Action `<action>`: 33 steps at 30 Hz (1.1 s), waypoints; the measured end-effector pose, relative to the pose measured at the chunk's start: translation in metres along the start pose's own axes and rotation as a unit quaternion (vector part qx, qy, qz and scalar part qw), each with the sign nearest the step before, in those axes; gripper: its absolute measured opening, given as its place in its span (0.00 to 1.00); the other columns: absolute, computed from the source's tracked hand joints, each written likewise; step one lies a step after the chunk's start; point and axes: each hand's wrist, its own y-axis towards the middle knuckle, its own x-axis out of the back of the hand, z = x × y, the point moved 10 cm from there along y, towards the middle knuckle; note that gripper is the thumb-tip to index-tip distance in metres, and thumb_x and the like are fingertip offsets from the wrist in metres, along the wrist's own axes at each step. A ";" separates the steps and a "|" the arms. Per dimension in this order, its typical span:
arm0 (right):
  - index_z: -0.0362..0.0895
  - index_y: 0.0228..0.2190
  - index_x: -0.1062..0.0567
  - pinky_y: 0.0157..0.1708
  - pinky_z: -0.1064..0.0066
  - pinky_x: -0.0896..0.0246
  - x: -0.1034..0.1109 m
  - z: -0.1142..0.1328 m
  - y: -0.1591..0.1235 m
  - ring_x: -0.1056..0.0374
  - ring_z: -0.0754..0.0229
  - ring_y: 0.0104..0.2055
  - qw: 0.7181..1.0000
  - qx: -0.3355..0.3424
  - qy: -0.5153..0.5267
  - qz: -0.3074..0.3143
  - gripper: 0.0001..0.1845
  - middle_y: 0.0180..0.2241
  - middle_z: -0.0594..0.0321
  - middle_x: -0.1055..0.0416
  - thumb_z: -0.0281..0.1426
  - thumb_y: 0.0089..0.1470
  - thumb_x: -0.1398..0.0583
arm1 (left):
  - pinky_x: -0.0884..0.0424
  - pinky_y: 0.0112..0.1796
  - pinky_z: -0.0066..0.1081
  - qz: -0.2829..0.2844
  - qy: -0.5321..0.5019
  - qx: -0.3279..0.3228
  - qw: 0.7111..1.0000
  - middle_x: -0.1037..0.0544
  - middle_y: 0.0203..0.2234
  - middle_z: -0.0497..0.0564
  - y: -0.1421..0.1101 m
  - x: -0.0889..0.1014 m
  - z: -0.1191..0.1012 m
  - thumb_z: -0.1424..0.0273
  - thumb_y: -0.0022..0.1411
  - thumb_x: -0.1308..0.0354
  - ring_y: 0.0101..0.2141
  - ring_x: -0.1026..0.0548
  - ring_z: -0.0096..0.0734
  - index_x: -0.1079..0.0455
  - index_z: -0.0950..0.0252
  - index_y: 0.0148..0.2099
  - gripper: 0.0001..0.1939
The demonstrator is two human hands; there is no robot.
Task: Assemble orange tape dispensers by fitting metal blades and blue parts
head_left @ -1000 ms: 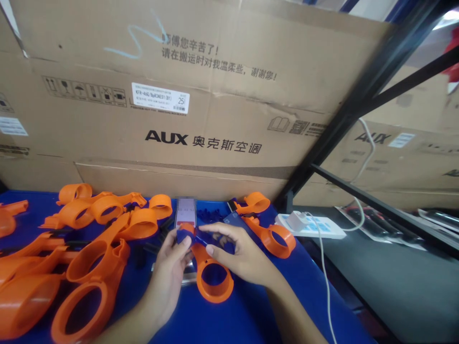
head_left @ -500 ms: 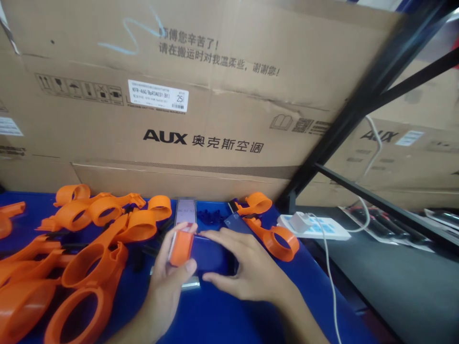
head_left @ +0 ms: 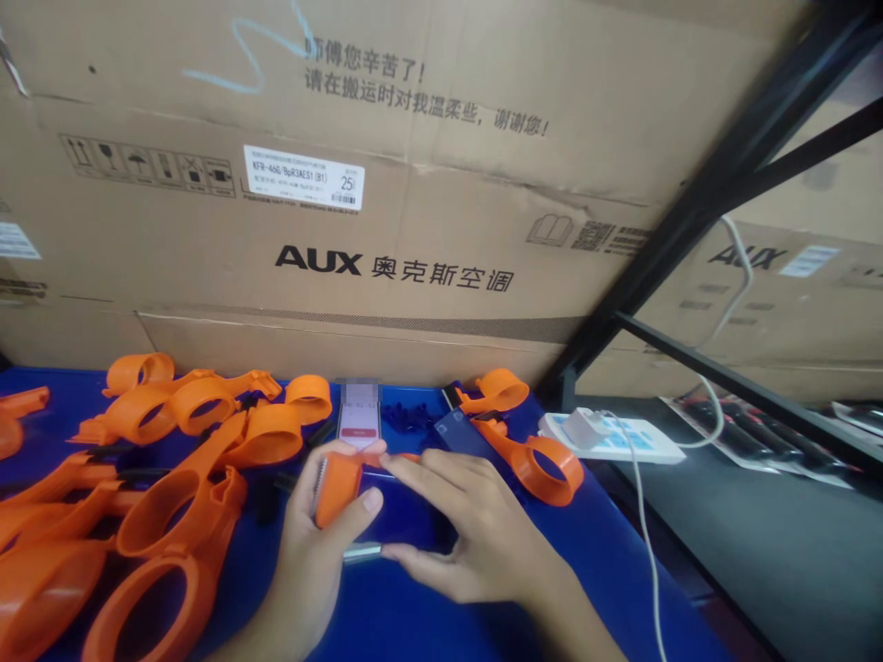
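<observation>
An orange plastic piece (head_left: 338, 489) with a toothed edge on its left, like the head of a tape dispenser, sits in my left hand (head_left: 314, 529). The left thumb presses over its face. Close by on the right, my right hand (head_left: 475, 524) has thumb and fingers wide apart around a dark blue area. Its fingertips come near a thin orange part (head_left: 410, 457); whether they touch it I cannot tell. A silver strip (head_left: 362, 552) shows by the right thumb tip. Behind the hands lies a phone (head_left: 361, 423) with a lit screen.
Several orange ring-shaped dispensers (head_left: 166, 515) crowd the blue table's left side, with two more (head_left: 544, 471) at the right. Small dark parts (head_left: 407, 416) lie behind. A large carton (head_left: 414, 211) forms the back, beside a black frame (head_left: 655, 248). A power strip (head_left: 635, 439) carries a white cable.
The orange piece in my left hand has turned and shifted slightly left. My right thumb and fingers have spread wider. More of the phone screen shows.
</observation>
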 end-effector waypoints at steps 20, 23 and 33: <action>0.52 0.64 0.32 0.48 0.54 0.29 -0.006 0.000 -0.001 0.24 0.49 0.42 1.000 -0.005 0.002 0.013 0.38 0.41 0.55 0.21 0.47 0.55 0.33 | 0.26 0.52 0.42 -0.009 0.018 -0.012 1.000 0.16 0.43 0.52 0.004 0.005 -0.001 0.69 0.47 0.23 0.50 0.21 0.50 0.26 0.58 0.47 0.25; 0.50 0.65 0.33 0.47 0.52 0.29 -0.006 -0.005 -0.001 0.25 0.47 0.44 1.000 -0.020 -0.010 0.017 0.39 0.43 0.54 0.22 0.46 0.55 0.33 | 0.28 0.53 0.44 0.044 -0.030 0.010 0.999 0.18 0.48 0.55 0.005 -0.002 0.006 0.62 0.55 0.28 0.54 0.23 0.53 0.27 0.58 0.51 0.22; 0.47 0.55 0.23 0.43 0.59 0.29 0.011 -0.030 0.005 0.25 0.51 0.42 0.994 -0.084 0.065 0.022 0.20 0.43 0.56 0.21 0.38 0.65 0.41 | 0.21 0.40 0.42 0.104 -0.005 0.024 0.994 0.19 0.44 0.56 0.006 -0.014 0.014 0.60 0.60 0.32 0.43 0.20 0.48 0.28 0.60 0.49 0.18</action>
